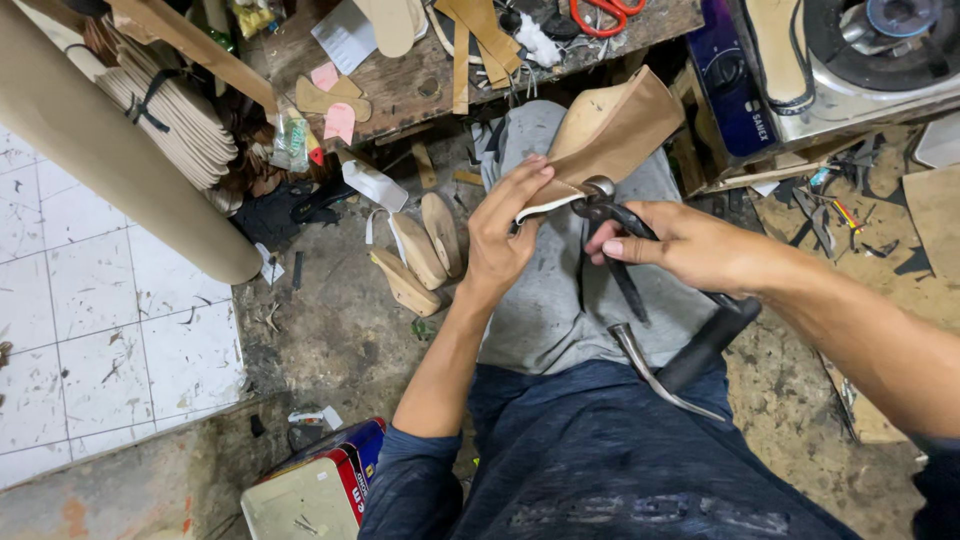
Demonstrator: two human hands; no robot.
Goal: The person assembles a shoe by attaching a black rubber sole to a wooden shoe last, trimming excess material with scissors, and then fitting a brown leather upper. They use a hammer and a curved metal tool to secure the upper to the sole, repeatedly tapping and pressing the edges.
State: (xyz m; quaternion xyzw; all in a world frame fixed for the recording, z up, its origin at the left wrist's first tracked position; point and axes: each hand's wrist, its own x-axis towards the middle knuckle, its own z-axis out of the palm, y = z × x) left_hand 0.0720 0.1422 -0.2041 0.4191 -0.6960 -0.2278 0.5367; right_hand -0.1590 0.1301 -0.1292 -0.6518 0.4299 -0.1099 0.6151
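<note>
The person's left hand (505, 225) is wrapped around the near end of a tan leather shoe upper (610, 135) stretched over a form, fingers curled on top and thumb beneath, so the piece juts up and away from that hand toward the workbench (400, 90). A pale edge of the upper shows just under the left fingers.

The right hand (690, 245) is closed around a pair of dark lasting pincers (610, 225). The tool's rounded head touches the edge of the upper just right of the left fingertips, in the narrow gap between the two hands. One handle runs under the right palm; a curved metal handle end (655, 375) and a black grip stick out below the right wrist, over the lap.

Both hands sit close together above the person's grey-clad knees, with the upper rising beyond them.

Left of the left forearm, on the dirty floor, lie several wooden shoe lasts (420, 255). Farther left hangs a bundle of flat insole boards (170, 110), beside a large beige roll (110, 160). Beyond the hands, red-handled scissors (600, 12) lie on the bench. Near the left elbow stands a red and blue tin box (320, 480).
</note>
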